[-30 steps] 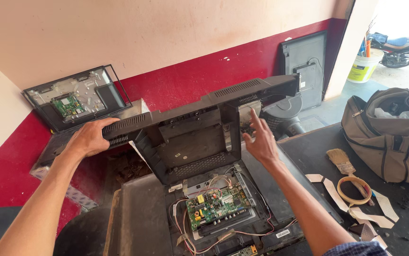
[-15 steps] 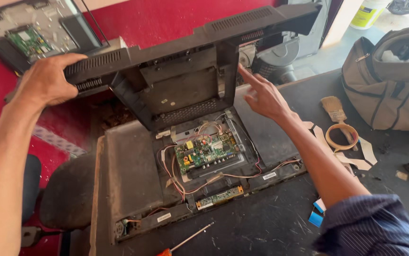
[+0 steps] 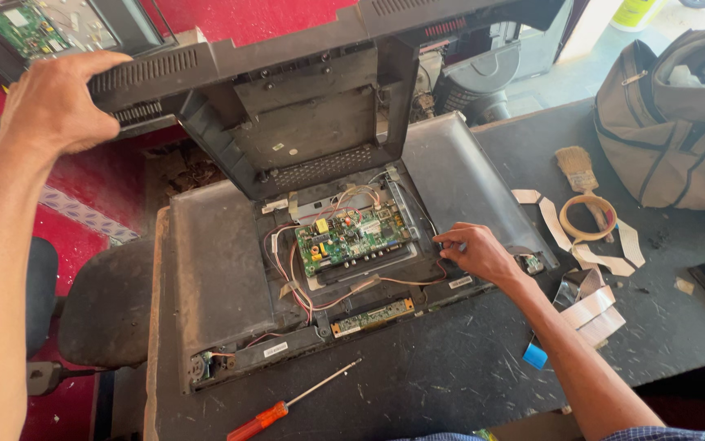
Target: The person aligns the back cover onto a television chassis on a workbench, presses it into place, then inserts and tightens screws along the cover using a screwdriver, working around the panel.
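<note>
— What's nearest you?

— One screwdriver [image 3: 287, 406], orange handle, lying loose. Past it, my right hand [image 3: 473, 251], fingers curled, tips touching the chassis edge just right of the main circuit board [image 3: 354, 238].

— Which way does that board run?

— Left to right; my right hand's nearer.

— And the left?

— My left hand [image 3: 57, 100] grips the lifted back cover [image 3: 311, 98], farthest out. Two boards exposed below.
</note>
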Available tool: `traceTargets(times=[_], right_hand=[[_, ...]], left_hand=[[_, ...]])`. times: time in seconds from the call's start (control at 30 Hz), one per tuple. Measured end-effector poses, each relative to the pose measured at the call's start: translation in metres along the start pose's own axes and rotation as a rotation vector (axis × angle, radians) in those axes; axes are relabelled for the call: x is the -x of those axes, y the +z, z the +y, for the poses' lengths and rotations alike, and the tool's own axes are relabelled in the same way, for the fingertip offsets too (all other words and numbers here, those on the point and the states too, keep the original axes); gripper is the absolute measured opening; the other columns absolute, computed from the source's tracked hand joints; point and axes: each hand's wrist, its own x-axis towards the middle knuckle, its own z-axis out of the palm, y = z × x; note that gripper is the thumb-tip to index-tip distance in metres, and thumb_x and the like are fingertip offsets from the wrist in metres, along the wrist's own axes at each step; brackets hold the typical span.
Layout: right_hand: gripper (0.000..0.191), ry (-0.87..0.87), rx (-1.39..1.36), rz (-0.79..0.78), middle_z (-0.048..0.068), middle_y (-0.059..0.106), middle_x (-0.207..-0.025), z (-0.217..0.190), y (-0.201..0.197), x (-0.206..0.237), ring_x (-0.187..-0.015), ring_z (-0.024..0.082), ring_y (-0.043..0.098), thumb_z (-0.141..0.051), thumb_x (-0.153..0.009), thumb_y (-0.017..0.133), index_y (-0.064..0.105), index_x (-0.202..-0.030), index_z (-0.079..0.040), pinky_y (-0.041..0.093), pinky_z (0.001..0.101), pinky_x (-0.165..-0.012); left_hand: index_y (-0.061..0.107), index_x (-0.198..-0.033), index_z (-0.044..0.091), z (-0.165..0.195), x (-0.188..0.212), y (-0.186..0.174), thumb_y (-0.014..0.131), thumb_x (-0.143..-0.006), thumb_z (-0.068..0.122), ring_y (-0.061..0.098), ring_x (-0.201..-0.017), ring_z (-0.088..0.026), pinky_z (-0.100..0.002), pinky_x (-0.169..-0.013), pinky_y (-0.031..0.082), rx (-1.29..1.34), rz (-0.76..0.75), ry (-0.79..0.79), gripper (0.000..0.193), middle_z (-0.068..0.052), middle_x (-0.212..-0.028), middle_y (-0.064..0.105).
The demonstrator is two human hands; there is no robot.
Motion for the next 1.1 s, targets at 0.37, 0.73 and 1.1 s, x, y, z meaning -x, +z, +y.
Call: traceTargets(times=[0.37,0.73,1.1], right_hand=[[0.023,0.008,0.086,-0.015,0.009,0.071,-0.087,-0.005,0.001,0.002,-0.072,0.027,0.07,-0.011,-0.075,0.083,0.083,-0.097,-0.01,0.055,0.0404,-0.068],[0.022,0.071,0.161,-0.006,0.008,0.07,-0.085,-0.023,-0.005,-0.002,-0.079,0.03,0.07,-0.018,-0.072,0.084,0.083,-0.093,-0.011,0.054,0.0421,-0.072],[0.022,0.187,0.182,-0.022,0.006,0.071,-0.089,-0.027,-0.002,0.0,-0.082,0.027,0.072,-0.021,-0.074,0.084,0.082,-0.094,-0.011,0.055,0.0415,-0.075]], left_hand=[[0.07,-0.137,0.025,-0.007,-0.001,0.004,0.068,-0.064,0.008,0.069,-0.098,-0.041,-0.05,-0.086,0.055,-0.018,-0.023,-0.012,0.074,-0.019,-0.109,0.073],[0.067,-0.135,0.028,-0.002,-0.02,0.0,0.065,-0.062,0.007,0.068,-0.111,-0.037,-0.05,-0.093,0.054,0.052,-0.086,-0.118,0.076,-0.014,-0.118,0.074],[0.067,-0.138,0.031,0.001,-0.02,-0.003,0.065,-0.063,0.007,0.07,-0.108,-0.036,-0.048,-0.092,0.055,0.039,-0.118,-0.149,0.079,-0.014,-0.114,0.075]])
